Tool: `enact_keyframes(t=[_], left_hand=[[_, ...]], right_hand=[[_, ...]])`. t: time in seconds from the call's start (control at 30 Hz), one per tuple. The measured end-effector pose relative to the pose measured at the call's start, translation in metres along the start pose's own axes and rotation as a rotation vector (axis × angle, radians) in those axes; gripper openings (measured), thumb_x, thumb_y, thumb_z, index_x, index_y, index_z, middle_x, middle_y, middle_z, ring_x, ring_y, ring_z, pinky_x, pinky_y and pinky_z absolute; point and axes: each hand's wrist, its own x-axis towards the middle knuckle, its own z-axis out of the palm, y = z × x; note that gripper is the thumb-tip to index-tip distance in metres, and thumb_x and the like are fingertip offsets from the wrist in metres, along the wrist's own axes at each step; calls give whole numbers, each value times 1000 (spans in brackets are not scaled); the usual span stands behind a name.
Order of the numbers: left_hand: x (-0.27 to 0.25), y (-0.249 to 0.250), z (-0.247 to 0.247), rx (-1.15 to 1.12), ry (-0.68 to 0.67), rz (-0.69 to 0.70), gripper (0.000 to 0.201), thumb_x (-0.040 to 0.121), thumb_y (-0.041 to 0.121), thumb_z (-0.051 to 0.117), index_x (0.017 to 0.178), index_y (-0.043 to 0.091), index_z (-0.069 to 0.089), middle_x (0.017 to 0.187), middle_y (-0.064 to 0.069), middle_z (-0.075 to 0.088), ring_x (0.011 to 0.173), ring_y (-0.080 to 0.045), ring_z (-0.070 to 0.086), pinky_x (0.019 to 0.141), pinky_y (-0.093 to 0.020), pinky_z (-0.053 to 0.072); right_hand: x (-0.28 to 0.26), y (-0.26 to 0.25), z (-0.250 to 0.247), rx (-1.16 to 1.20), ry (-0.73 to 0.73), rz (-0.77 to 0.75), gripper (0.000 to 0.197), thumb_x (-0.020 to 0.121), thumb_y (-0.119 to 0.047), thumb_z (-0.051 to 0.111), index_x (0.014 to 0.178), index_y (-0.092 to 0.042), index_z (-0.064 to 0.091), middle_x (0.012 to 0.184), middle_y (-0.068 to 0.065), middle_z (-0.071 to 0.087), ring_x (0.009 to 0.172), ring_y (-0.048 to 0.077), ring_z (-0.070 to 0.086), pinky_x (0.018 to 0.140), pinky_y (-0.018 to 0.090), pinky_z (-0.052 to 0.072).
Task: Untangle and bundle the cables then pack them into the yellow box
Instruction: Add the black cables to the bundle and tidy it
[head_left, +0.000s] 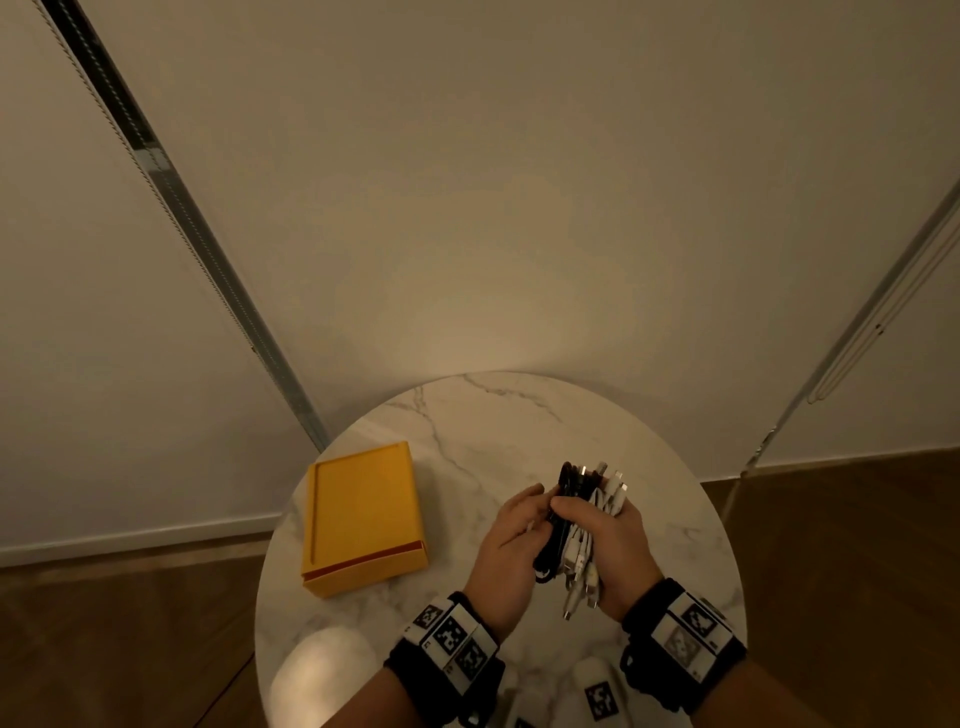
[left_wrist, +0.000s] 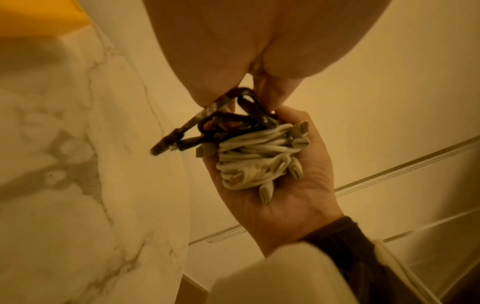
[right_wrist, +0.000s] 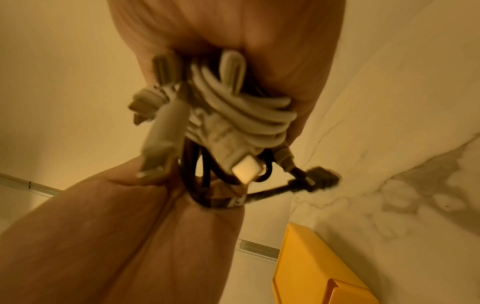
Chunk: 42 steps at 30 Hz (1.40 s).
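A bundle of black and white cables (head_left: 574, 525) is held above the round marble table (head_left: 467, 415). My right hand (head_left: 592, 514) grips the white coils (left_wrist: 254, 156), its thumb across the top; several plugs stick out at both ends. My left hand (head_left: 532, 501) pinches the black cable loops (right_wrist: 197, 170) on the bundle's left side, as the left wrist view shows at the black loops (left_wrist: 239, 115). The yellow box (head_left: 363, 514) lies flat on the table's left part, apart from both hands, and looks closed.
White objects carrying black-and-white markers (head_left: 602, 691) sit at the table's near edge under my wrists. A pale wall stands just behind the table, and wooden floor (head_left: 857, 571) surrounds it. Bare marble shows between the box and my hands.
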Motion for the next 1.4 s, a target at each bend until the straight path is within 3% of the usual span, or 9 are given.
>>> enact_keyframes(t=[0.17, 0.33, 0.43, 0.6, 0.7, 0.77, 1.1, 1.27, 1.4], left_hand=[[6, -2, -11, 285, 57, -83, 45, 87, 47, 66, 128, 40, 52, 131, 5, 43, 127, -15, 44, 103, -30, 44], [3, -4, -20, 492, 66, -216, 80, 58, 91, 53, 111, 32, 61, 108, 0, 58, 100, -16, 58, 84, -31, 50], [1, -1, -19, 494, -73, -199, 58, 85, 75, 53, 99, 20, 69, 94, 1, 71, 85, -17, 67, 82, -37, 55], [0, 6, -13, 410, -201, -110, 36, 105, 31, 45, 140, 24, 43, 120, -2, 68, 107, -17, 66, 97, -38, 52], [0, 7, -10, 219, -219, -142, 53, 106, 18, 41, 151, 32, 16, 135, 5, 58, 109, -1, 63, 91, -15, 51], [-1, 9, -6, 169, -236, -124, 49, 107, 13, 37, 151, 32, 25, 142, 13, 51, 117, 8, 57, 96, -10, 44], [-2, -6, 13, 145, -157, -71, 63, 102, 47, 37, 159, 29, 19, 158, 12, 37, 145, 0, 33, 123, -31, 26], [-4, 7, 16, 129, -102, -16, 41, 100, 57, 36, 140, 58, 44, 144, 24, 52, 139, 0, 42, 121, -34, 27], [-5, 15, 20, 357, -71, 71, 33, 109, 40, 29, 135, 60, 27, 152, 29, 28, 147, 2, 23, 126, -32, 13]], right_hand=[[-3, -6, -4, -4, 50, -7, 12, 84, 8, 68, 94, 1, 67, 78, 21, 67, 74, 39, 67, 72, 55, 58], [-4, -10, -8, 11, 55, 7, 7, 85, 8, 67, 87, 4, 63, 70, 19, 62, 65, 36, 64, 64, 50, 58], [-6, -11, -8, -22, 23, 14, 5, 85, 9, 67, 88, 6, 65, 73, 22, 66, 66, 37, 67, 64, 48, 59], [-9, -12, -8, -59, -77, 45, 21, 84, 8, 70, 103, 0, 71, 95, 27, 74, 87, 43, 73, 74, 52, 62], [-10, -13, -8, -42, -110, 75, 25, 85, 7, 69, 108, 0, 71, 98, 26, 74, 89, 42, 73, 68, 43, 61], [-10, -14, -8, -31, -93, 76, 23, 85, 7, 69, 107, 0, 71, 97, 27, 73, 89, 42, 73, 66, 40, 60], [-9, -18, -17, 26, -155, 91, 37, 83, -1, 76, 118, -11, 68, 108, 21, 74, 98, 37, 73, 84, 54, 60], [-15, -25, -20, 73, -279, 110, 55, 73, -9, 79, 126, -12, 63, 117, 22, 71, 107, 40, 70, 92, 65, 54], [-17, -30, -17, 128, -280, 137, 52, 75, -12, 77, 124, -4, 64, 116, 25, 71, 105, 40, 71, 87, 55, 59]])
